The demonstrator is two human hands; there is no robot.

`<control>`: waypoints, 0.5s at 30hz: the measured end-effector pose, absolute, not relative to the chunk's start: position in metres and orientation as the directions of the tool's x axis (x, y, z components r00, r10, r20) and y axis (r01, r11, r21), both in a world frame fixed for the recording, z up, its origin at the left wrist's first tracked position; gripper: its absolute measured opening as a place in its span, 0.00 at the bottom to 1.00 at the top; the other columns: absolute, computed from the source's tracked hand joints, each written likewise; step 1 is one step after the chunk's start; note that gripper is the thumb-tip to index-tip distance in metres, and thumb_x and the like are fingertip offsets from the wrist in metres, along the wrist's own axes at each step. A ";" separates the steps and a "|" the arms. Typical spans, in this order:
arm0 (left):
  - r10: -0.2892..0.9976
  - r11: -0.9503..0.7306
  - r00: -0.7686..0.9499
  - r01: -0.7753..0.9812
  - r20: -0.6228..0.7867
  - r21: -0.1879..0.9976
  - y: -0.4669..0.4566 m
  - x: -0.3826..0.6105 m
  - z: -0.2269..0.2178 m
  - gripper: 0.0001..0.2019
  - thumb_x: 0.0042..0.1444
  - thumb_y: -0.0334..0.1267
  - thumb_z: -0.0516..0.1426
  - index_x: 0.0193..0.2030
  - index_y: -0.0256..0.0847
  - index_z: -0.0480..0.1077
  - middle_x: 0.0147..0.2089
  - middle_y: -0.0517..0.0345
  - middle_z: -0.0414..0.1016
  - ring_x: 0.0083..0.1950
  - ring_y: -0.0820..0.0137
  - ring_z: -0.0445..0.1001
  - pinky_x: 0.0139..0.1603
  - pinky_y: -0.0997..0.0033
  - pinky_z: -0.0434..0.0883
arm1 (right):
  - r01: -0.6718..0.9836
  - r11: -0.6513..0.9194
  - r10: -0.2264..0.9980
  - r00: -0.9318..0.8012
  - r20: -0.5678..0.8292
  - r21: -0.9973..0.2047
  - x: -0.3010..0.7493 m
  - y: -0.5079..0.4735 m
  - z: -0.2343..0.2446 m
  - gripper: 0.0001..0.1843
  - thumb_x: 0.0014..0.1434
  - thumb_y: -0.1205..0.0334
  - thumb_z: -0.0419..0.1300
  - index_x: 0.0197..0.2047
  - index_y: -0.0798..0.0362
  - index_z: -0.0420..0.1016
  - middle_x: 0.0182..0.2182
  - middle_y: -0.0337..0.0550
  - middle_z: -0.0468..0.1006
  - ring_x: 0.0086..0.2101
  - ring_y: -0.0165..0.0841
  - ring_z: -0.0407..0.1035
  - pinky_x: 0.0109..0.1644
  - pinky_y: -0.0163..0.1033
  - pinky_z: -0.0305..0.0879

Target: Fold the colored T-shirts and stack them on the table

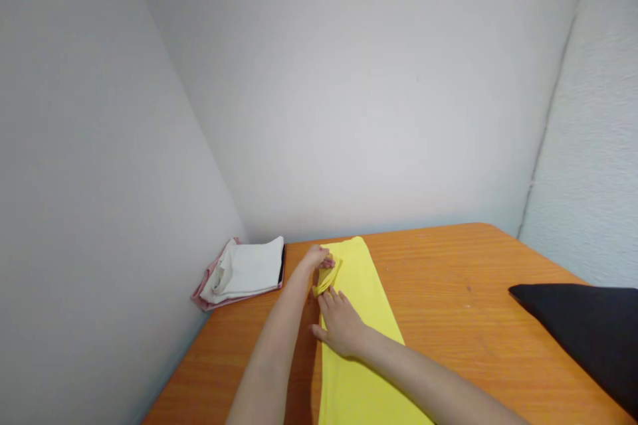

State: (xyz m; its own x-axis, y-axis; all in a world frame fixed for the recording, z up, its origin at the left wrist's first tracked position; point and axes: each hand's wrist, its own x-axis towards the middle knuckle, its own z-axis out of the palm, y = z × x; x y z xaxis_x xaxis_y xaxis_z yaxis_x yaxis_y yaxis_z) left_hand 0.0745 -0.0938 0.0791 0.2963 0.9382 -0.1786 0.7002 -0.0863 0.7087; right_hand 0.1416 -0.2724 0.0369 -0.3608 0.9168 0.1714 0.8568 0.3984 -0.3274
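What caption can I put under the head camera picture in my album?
Left hand and right hand at work on a yellow cloth, atop an orange wooden table.

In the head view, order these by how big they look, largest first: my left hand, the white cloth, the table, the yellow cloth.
1. Table
2. Yellow cloth
3. White cloth
4. Left hand

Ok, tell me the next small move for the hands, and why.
Probably press the raised fold flat with the right hand: it sits bunched at the left edge of the yellow cloth, whose surface otherwise looks mostly smooth. That hand is already at its near end, and the left hand, at its far end, could steady it.
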 end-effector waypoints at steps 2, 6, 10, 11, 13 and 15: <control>0.925 -0.132 0.348 0.665 -0.149 0.735 -0.099 0.075 0.065 0.15 0.63 0.42 0.56 0.53 0.36 0.68 0.49 0.51 0.72 0.45 0.67 0.74 0.44 0.61 0.75 | 0.841 0.414 0.910 -0.392 0.134 -0.348 0.147 -0.285 0.036 0.46 0.63 0.36 0.45 0.70 0.67 0.50 0.67 0.63 0.50 0.66 0.55 0.40 0.67 0.59 0.39; 0.902 -0.285 0.431 0.604 -0.004 0.745 -0.110 0.065 0.044 0.14 0.63 0.41 0.56 0.51 0.36 0.68 0.48 0.52 0.73 0.46 0.66 0.74 0.47 0.59 0.74 | 0.782 0.510 0.856 -0.501 0.126 -0.359 0.160 -0.309 0.034 0.46 0.63 0.33 0.42 0.71 0.60 0.48 0.69 0.57 0.38 0.67 0.53 0.29 0.68 0.60 0.32; 0.876 -0.427 0.464 0.614 0.135 0.663 -0.122 0.064 0.031 0.12 0.63 0.32 0.54 0.53 0.36 0.67 0.52 0.50 0.72 0.53 0.66 0.72 0.56 0.58 0.69 | 0.745 0.570 0.819 -0.549 0.166 -0.346 0.162 -0.325 0.035 0.43 0.64 0.34 0.41 0.71 0.58 0.50 0.69 0.57 0.38 0.67 0.53 0.26 0.68 0.61 0.30; 0.872 -0.452 0.463 0.633 0.161 0.629 -0.126 0.066 0.028 0.14 0.62 0.30 0.53 0.55 0.36 0.66 0.54 0.49 0.71 0.55 0.66 0.70 0.59 0.59 0.67 | 0.746 0.573 0.818 -0.547 0.179 -0.339 0.161 -0.327 0.035 0.43 0.65 0.35 0.42 0.70 0.59 0.51 0.69 0.59 0.40 0.67 0.54 0.27 0.68 0.61 0.30; 0.861 -0.496 0.465 0.677 0.206 0.545 -0.137 0.073 0.024 0.18 0.60 0.30 0.53 0.57 0.37 0.64 0.58 0.47 0.68 0.60 0.65 0.66 0.63 0.60 0.62 | 0.748 0.579 0.815 -0.537 0.218 -0.323 0.159 -0.330 0.037 0.42 0.65 0.37 0.44 0.68 0.62 0.56 0.68 0.62 0.47 0.67 0.56 0.32 0.67 0.62 0.33; 0.842 -0.538 0.481 0.713 0.245 0.450 -0.149 0.079 0.021 0.20 0.60 0.34 0.54 0.59 0.37 0.64 0.62 0.45 0.65 0.64 0.61 0.61 0.66 0.57 0.57 | 0.733 0.601 0.799 -0.541 0.264 -0.317 0.159 -0.332 0.040 0.37 0.64 0.40 0.49 0.63 0.61 0.65 0.63 0.62 0.59 0.65 0.56 0.43 0.66 0.61 0.41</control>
